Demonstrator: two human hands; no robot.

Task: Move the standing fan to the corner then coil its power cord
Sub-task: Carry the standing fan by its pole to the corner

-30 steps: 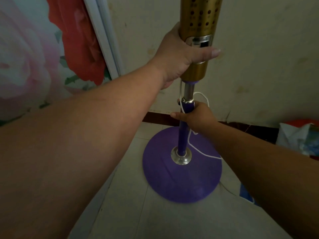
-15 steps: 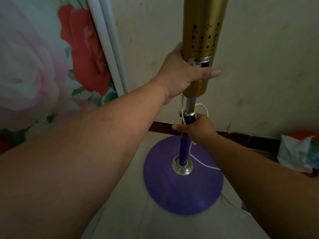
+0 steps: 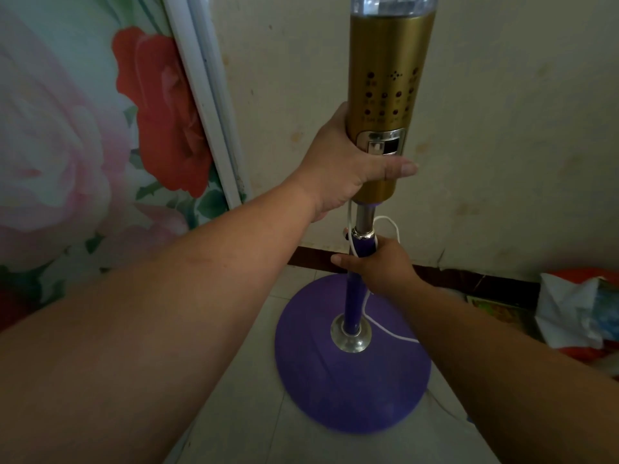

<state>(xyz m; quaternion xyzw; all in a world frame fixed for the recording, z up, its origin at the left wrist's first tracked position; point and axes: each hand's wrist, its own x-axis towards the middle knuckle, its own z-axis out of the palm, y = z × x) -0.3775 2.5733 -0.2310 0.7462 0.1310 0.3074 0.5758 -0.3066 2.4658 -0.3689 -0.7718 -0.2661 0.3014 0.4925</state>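
Gold fan (image 3: 385,95) column at frame top is gripped by the left hand (image 3: 338,165); the right hand (image 3: 375,266) clasps its purple pole (image 3: 354,306) and white cord (image 3: 392,333) below.

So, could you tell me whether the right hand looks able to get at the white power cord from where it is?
Probably yes: the right hand grips the purple pole, and the white power cord runs right beside it, unobstructed.

A rose-printed panel (image 3: 83,155) with a white frame (image 3: 204,105) stands left of the upper hand; a stained cream wall (image 3: 502,145) lies behind it, and crumpled bags (image 3: 576,316) sit right of the lower hand, on the tiled floor (image 3: 244,413)
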